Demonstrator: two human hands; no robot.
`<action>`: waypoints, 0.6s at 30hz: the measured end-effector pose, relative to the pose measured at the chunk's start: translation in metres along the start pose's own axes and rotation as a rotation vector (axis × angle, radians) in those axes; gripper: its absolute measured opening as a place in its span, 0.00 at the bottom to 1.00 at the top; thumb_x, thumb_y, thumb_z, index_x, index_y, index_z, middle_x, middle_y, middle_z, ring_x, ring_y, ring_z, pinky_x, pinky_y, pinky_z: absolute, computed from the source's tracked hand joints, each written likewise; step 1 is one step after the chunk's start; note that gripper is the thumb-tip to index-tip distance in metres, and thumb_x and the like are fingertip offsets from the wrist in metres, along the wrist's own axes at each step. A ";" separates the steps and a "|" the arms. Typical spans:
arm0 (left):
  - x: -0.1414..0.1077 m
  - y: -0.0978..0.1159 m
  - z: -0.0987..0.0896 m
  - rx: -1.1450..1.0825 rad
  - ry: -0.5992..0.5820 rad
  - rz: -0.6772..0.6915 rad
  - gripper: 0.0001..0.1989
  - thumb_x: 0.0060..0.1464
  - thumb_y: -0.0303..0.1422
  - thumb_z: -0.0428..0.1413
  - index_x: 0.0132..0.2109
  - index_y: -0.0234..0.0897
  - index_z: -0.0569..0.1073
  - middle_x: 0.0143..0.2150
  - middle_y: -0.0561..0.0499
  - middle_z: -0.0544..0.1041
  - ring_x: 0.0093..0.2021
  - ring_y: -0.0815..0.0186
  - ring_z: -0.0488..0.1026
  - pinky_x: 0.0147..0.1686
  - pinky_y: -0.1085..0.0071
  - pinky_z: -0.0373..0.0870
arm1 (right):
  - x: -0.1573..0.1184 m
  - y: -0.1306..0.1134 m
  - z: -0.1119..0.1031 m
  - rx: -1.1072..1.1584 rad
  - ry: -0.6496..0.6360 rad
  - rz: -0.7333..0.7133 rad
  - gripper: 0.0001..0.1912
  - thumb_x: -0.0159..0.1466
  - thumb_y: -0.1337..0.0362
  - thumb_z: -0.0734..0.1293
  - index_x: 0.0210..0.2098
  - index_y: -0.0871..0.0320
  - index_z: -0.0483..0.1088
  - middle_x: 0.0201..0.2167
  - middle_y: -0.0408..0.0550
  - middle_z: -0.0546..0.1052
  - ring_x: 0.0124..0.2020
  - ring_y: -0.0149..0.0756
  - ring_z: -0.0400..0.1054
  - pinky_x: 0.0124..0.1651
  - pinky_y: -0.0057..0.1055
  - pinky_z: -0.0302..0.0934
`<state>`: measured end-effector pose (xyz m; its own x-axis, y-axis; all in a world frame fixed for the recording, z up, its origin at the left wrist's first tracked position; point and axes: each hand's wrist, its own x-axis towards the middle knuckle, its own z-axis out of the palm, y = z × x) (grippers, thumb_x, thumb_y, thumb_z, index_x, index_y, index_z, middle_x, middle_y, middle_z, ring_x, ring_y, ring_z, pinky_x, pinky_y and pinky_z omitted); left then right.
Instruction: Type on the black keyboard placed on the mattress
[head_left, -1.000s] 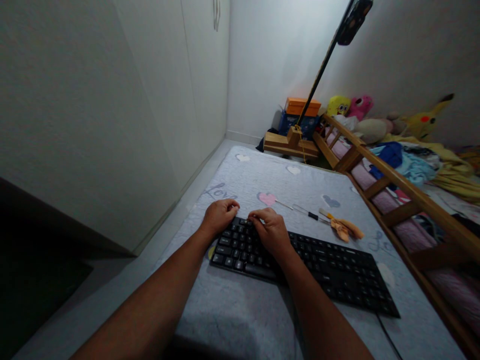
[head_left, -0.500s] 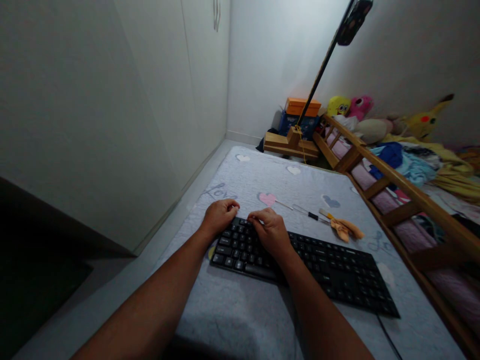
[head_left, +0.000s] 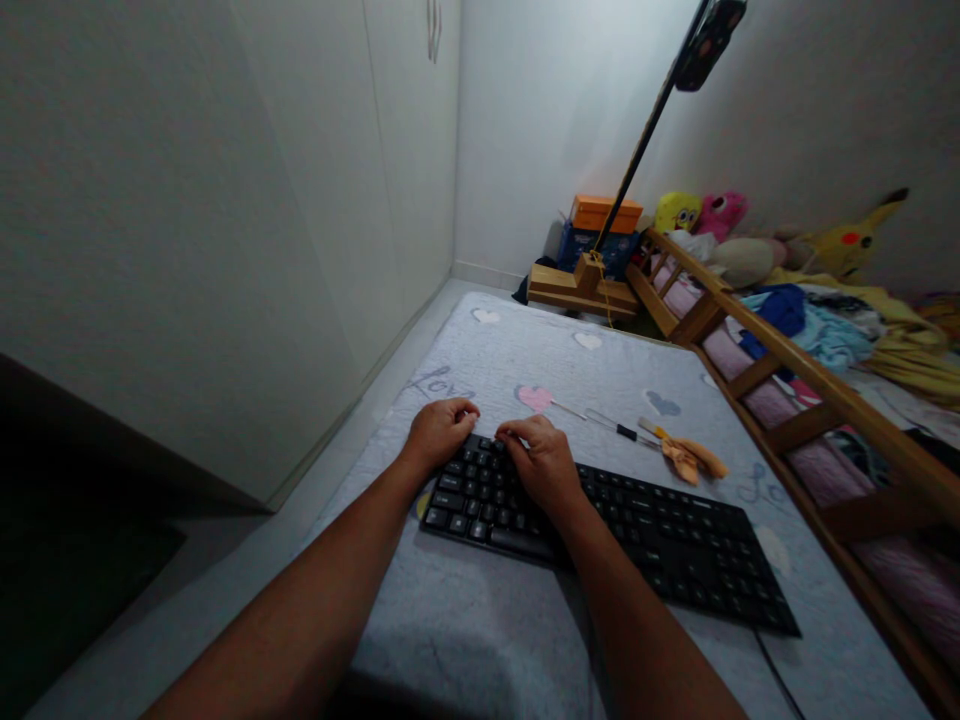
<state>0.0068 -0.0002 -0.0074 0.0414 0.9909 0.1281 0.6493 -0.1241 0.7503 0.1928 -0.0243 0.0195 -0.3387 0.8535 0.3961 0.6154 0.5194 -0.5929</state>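
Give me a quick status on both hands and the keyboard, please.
Left hand at far left corner of black keyboard; right hand over its keys, fingertips together, grip unclear. Keyboard flat on quilt. Orange cloth beyond it, not blocking.

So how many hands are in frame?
2: the left hand at the far left corner of the keyboard, the right hand over its keys, a short way right of the left.

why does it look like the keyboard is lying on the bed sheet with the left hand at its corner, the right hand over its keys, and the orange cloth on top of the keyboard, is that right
The cloth is misplaced: the head view shows the orange cloth on the sheet, beyond the keyboard.
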 end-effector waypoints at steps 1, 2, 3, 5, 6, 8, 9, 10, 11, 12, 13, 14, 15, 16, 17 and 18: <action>0.000 0.000 0.000 0.000 0.000 -0.001 0.13 0.53 0.36 0.51 0.37 0.36 0.79 0.26 0.51 0.76 0.29 0.65 0.71 0.29 0.72 0.62 | 0.000 0.000 0.000 -0.004 0.002 0.000 0.09 0.63 0.72 0.67 0.33 0.52 0.78 0.30 0.45 0.79 0.37 0.38 0.70 0.44 0.32 0.62; 0.000 0.000 0.000 0.001 0.001 -0.001 0.13 0.52 0.36 0.51 0.37 0.36 0.79 0.26 0.51 0.76 0.29 0.65 0.71 0.29 0.72 0.62 | 0.000 0.000 0.000 -0.007 0.001 0.001 0.09 0.62 0.72 0.67 0.33 0.52 0.78 0.30 0.45 0.79 0.37 0.38 0.70 0.44 0.32 0.62; 0.000 0.000 0.000 0.001 0.003 -0.001 0.13 0.52 0.36 0.52 0.37 0.36 0.79 0.26 0.51 0.76 0.29 0.65 0.71 0.29 0.72 0.62 | 0.000 0.000 0.000 -0.008 -0.001 0.002 0.09 0.62 0.72 0.67 0.33 0.52 0.78 0.30 0.45 0.79 0.37 0.38 0.70 0.44 0.32 0.62; 0.000 0.001 0.000 0.000 0.007 -0.001 0.13 0.52 0.36 0.52 0.37 0.36 0.79 0.26 0.52 0.77 0.29 0.65 0.71 0.29 0.72 0.62 | 0.000 -0.002 0.000 -0.007 -0.012 0.003 0.09 0.63 0.72 0.67 0.33 0.52 0.78 0.30 0.45 0.79 0.37 0.38 0.70 0.44 0.32 0.62; 0.000 0.001 0.000 -0.001 0.008 -0.001 0.13 0.52 0.36 0.52 0.37 0.36 0.79 0.26 0.51 0.77 0.29 0.65 0.71 0.29 0.72 0.62 | 0.000 -0.003 -0.001 -0.005 -0.020 0.002 0.09 0.63 0.72 0.67 0.33 0.53 0.78 0.30 0.45 0.79 0.37 0.38 0.70 0.44 0.32 0.62; 0.000 0.001 0.000 -0.004 0.009 -0.001 0.13 0.52 0.35 0.52 0.37 0.36 0.79 0.26 0.51 0.77 0.29 0.65 0.71 0.29 0.72 0.62 | -0.001 -0.005 -0.002 0.000 -0.031 0.003 0.09 0.63 0.72 0.67 0.34 0.53 0.78 0.30 0.45 0.79 0.37 0.38 0.70 0.43 0.32 0.62; 0.000 0.001 0.000 -0.007 0.009 -0.002 0.13 0.52 0.35 0.52 0.37 0.36 0.79 0.27 0.51 0.77 0.30 0.65 0.71 0.29 0.72 0.62 | -0.001 -0.005 -0.002 0.003 -0.036 0.003 0.09 0.63 0.72 0.67 0.34 0.53 0.78 0.30 0.46 0.79 0.37 0.38 0.70 0.43 0.32 0.61; 0.000 0.001 0.000 -0.010 0.009 -0.005 0.13 0.52 0.35 0.51 0.37 0.36 0.79 0.27 0.51 0.77 0.30 0.65 0.72 0.30 0.72 0.63 | -0.002 -0.006 -0.002 0.005 -0.041 0.002 0.09 0.63 0.72 0.67 0.34 0.53 0.78 0.30 0.46 0.79 0.37 0.38 0.70 0.43 0.31 0.61; 0.000 0.000 0.000 -0.012 0.008 -0.007 0.13 0.53 0.35 0.51 0.37 0.36 0.79 0.27 0.51 0.77 0.30 0.65 0.72 0.30 0.72 0.63 | -0.002 -0.006 -0.002 0.005 -0.044 0.000 0.08 0.62 0.72 0.68 0.34 0.53 0.78 0.30 0.45 0.79 0.36 0.37 0.70 0.43 0.31 0.61; 0.000 0.000 0.000 -0.014 0.007 -0.008 0.13 0.53 0.35 0.51 0.36 0.36 0.79 0.27 0.51 0.78 0.30 0.65 0.72 0.30 0.72 0.63 | -0.002 -0.006 -0.002 0.004 -0.046 -0.003 0.08 0.62 0.72 0.68 0.34 0.53 0.78 0.30 0.45 0.79 0.36 0.37 0.70 0.42 0.31 0.61; 0.000 0.000 0.000 -0.014 0.007 -0.007 0.13 0.53 0.35 0.51 0.36 0.36 0.79 0.28 0.51 0.78 0.30 0.65 0.72 0.30 0.72 0.63 | -0.002 -0.006 -0.002 0.003 -0.046 -0.007 0.08 0.62 0.72 0.68 0.34 0.53 0.78 0.30 0.45 0.79 0.36 0.37 0.70 0.42 0.31 0.61; 0.000 0.000 0.000 -0.013 0.007 -0.004 0.13 0.53 0.35 0.51 0.36 0.36 0.79 0.28 0.51 0.78 0.30 0.65 0.72 0.31 0.72 0.63 | -0.002 -0.006 -0.002 0.004 -0.043 -0.010 0.08 0.62 0.72 0.68 0.34 0.53 0.78 0.30 0.45 0.79 0.36 0.37 0.70 0.42 0.31 0.61; 0.000 0.000 0.000 -0.011 0.007 -0.002 0.13 0.53 0.35 0.51 0.36 0.36 0.79 0.27 0.51 0.78 0.30 0.65 0.72 0.30 0.72 0.63 | -0.002 -0.005 -0.002 0.004 -0.036 -0.013 0.09 0.62 0.72 0.67 0.34 0.53 0.78 0.30 0.45 0.79 0.36 0.37 0.69 0.42 0.31 0.61; 0.000 0.000 0.001 -0.008 0.007 0.001 0.13 0.53 0.35 0.51 0.36 0.36 0.79 0.27 0.51 0.77 0.30 0.65 0.72 0.30 0.72 0.63 | -0.002 -0.004 -0.001 0.004 -0.026 -0.012 0.09 0.62 0.72 0.67 0.34 0.53 0.78 0.30 0.45 0.79 0.36 0.37 0.69 0.42 0.31 0.61; 0.000 0.000 0.001 -0.005 0.007 0.001 0.13 0.53 0.35 0.51 0.36 0.36 0.79 0.27 0.51 0.77 0.29 0.65 0.72 0.30 0.72 0.63 | -0.001 -0.003 -0.001 0.003 -0.016 -0.010 0.09 0.63 0.72 0.67 0.33 0.53 0.78 0.30 0.45 0.79 0.36 0.37 0.69 0.42 0.31 0.61; 0.000 0.000 0.001 -0.002 0.008 -0.001 0.13 0.53 0.36 0.51 0.36 0.37 0.79 0.26 0.51 0.77 0.29 0.65 0.71 0.29 0.72 0.62 | -0.001 -0.002 -0.001 0.001 -0.006 -0.007 0.09 0.63 0.72 0.67 0.33 0.53 0.78 0.30 0.45 0.79 0.36 0.38 0.69 0.42 0.31 0.61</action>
<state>0.0071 0.0001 -0.0080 0.0351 0.9906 0.1323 0.6475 -0.1234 0.7520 0.1922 -0.0262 0.0209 -0.3473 0.8502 0.3957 0.6121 0.5252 -0.5912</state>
